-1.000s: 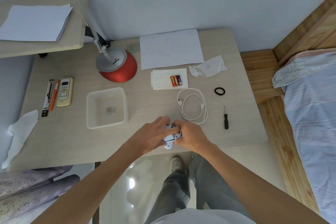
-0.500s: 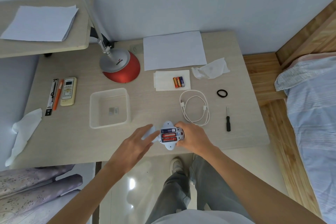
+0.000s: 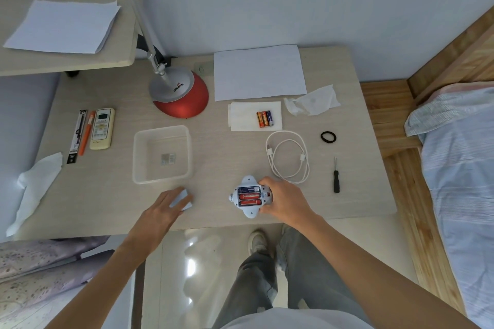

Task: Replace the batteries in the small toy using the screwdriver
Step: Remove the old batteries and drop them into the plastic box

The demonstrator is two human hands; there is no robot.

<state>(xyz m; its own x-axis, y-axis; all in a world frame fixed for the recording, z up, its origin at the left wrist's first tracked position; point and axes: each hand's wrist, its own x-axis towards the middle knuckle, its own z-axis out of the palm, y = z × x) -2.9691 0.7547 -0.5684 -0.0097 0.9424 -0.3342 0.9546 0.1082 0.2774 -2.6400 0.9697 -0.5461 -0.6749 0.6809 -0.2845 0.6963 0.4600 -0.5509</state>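
Observation:
The small white toy (image 3: 248, 210) lies on its back near the desk's front edge, its battery bay uncovered with three batteries (image 3: 249, 196) inside, one blue and two red. My right hand (image 3: 280, 200) grips the toy's right side. My left hand (image 3: 163, 211) holds the pale blue battery cover (image 3: 181, 199) low over the desk, to the left of the toy and below the tray. Three loose batteries (image 3: 264, 118) lie on a white tissue (image 3: 242, 116) farther back. The black screwdriver (image 3: 336, 176) lies to the right of the toy, untouched.
A clear plastic tray (image 3: 139, 157) with small parts stands left of centre. A coiled white cable (image 3: 288, 160), black hair tie (image 3: 328, 137), crumpled tissue (image 3: 312, 101), paper sheet (image 3: 259, 72), red lamp base (image 3: 181, 95), remote (image 3: 101, 128) and pens (image 3: 81, 136) lie around. A bed (image 3: 459, 168) is at the right.
Both hands were together on the toy. My left hand has lifted the cover off and carried it left, exposing the batteries; my right hand still holds the toy.

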